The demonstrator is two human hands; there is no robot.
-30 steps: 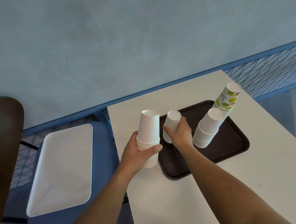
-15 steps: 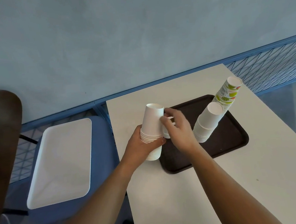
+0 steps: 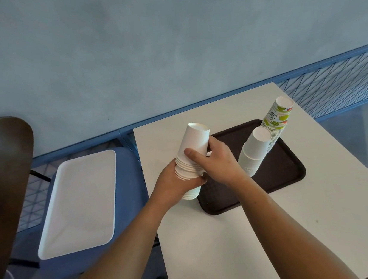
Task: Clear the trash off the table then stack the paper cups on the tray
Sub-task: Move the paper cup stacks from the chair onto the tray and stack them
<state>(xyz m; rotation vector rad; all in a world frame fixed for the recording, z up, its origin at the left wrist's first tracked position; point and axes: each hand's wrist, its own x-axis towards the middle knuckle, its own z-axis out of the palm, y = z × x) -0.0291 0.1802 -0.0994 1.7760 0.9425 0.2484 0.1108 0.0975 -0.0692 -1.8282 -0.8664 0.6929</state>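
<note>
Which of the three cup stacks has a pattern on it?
The printed stack at the tray's far right corner, with green fruit print; the held stack and the middle stack are plain white.

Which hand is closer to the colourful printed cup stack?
Right. The right hand is left of the printed cup stack, at the tray's left end; the left hand is farther left, holding the held white stack.

A person's left hand [image 3: 176,181] and right hand [image 3: 217,162] grip an upturned stack of white paper cups [image 3: 193,145] at the left edge of a dark tray [image 3: 281,175] on the white surface [image 3: 310,228]. A second white stack [image 3: 255,150] and a fruit-printed stack [image 3: 277,122] stand upturned on the tray's right side.
</note>
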